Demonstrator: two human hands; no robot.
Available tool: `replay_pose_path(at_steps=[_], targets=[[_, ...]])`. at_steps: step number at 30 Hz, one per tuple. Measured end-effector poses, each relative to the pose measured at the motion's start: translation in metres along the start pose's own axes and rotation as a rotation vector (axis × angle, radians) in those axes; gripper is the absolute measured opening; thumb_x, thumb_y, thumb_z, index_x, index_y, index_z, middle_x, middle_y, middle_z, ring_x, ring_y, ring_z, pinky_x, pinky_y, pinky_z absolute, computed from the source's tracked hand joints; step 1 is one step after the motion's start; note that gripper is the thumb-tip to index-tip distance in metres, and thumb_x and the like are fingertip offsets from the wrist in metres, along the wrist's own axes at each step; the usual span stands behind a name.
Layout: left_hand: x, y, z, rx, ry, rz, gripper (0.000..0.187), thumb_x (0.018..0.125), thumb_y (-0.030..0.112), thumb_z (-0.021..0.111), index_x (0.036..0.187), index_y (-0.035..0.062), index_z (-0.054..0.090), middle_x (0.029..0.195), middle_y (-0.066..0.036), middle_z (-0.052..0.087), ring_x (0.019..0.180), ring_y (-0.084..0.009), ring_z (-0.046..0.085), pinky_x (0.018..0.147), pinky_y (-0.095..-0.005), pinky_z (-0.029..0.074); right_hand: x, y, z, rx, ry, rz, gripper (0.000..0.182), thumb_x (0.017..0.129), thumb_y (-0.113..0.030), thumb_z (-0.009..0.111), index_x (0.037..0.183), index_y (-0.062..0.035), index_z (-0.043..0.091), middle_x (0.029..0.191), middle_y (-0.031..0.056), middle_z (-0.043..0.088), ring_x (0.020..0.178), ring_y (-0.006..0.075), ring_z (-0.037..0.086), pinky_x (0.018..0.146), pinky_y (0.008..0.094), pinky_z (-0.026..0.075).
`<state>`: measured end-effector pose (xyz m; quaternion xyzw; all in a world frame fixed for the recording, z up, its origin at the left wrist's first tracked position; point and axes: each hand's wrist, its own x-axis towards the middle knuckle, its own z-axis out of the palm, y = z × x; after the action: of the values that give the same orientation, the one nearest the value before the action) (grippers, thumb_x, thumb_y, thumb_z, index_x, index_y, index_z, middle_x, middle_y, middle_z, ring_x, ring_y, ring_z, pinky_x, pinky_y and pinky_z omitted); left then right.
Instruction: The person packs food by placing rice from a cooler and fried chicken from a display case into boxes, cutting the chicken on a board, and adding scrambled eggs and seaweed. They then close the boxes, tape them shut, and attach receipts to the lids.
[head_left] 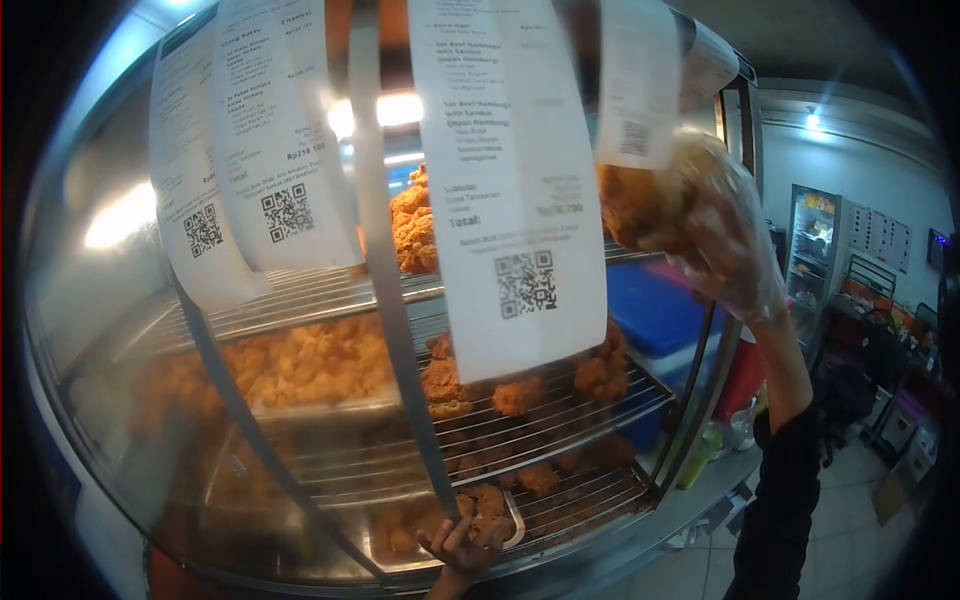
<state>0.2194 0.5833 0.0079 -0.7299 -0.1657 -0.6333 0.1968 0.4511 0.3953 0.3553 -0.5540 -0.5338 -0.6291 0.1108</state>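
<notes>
Inside a plastic covering, my right hand [722, 235] is raised at the upper right of the glass display case. Its fingers close around a golden-brown piece of fried chicken [632, 212], which a hanging receipt [640, 90] partly hides. My left hand [462, 548] is low at the front of the case, bare and holding nothing, with its fingers apart. It overlaps a metal tray [518, 520] of fried pieces on the bottom level. Fried chicken [412, 225] also sits on the top rack, left of a long receipt [510, 200].
Several printed receipts [275, 140] hang across the case front and block part of the view. Wire racks [600, 405] carry more fried chicken; a tray on the left holds small golden pieces [310, 365]. Metal frame bars [405, 300] divide the front. A drinks fridge [812, 245] stands behind right.
</notes>
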Motion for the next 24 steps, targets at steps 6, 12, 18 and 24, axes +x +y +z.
replay_pose_path(at_steps=[6, 12, 18, 24], targets=[[0.009, 0.052, 0.033, -0.067, 0.062, 0.019, 0.007, 0.073, 0.035, 0.054, 0.072, 0.0294, 0.057, 0.098, 0.002, 0.045, 0.104, -0.018, 0.037, 0.102, -0.047, 0.011, -0.073, -0.009, -0.024, 0.086, 0.237, 0.093, 0.048, 0.058, -0.005, 0.07, 0.102, -0.0072, 0.053, 0.12, 0.0161, 0.041, 0.111, 0.0367, 0.04, 0.087, 0.045, 0.039], [0.02, 0.124, 0.075, -0.16, 0.104, 0.068, 0.008, 0.075, 0.035, 0.052, 0.075, 0.0289, 0.057, 0.1, 0.004, 0.048, 0.104, -0.0152, 0.041, 0.103, -0.0463, 0.012, -0.177, -0.036, -0.001, 0.971, 0.557, 0.803, 0.053, 0.07, -0.002, 0.062, 0.119, -0.007, 0.041, 0.112, 0.0155, 0.047, 0.104, 0.0287, 0.046, 0.082, 0.0361, 0.041], [0.025, 0.188, 0.113, -0.268, 0.116, 0.158, 0.013, 0.074, 0.032, 0.055, 0.085, 0.0247, 0.058, 0.102, 0.002, 0.049, 0.104, -0.012, 0.044, 0.104, -0.0417, 0.015, -0.202, -0.031, -0.009, 2.372, 0.499, 1.338, 0.05, 0.076, -0.012, 0.057, 0.121, -0.0017, 0.037, 0.113, 0.0125, 0.047, 0.1, 0.0253, 0.048, 0.084, 0.0353, 0.041], [0.0, 0.199, 0.093, -0.557, -0.347, 0.145, 0.017, 0.071, 0.017, 0.058, 0.087, 0.0118, 0.058, 0.102, -0.006, 0.051, 0.105, -0.0187, 0.047, 0.098, -0.0437, 0.028, -0.18, -0.062, -0.016, 2.611, 0.144, 1.419, 0.036, 0.078, -0.019, 0.056, 0.108, -0.0021, 0.046, 0.106, 0.0111, 0.051, 0.097, 0.0228, 0.05, 0.082, 0.0348, 0.042]])
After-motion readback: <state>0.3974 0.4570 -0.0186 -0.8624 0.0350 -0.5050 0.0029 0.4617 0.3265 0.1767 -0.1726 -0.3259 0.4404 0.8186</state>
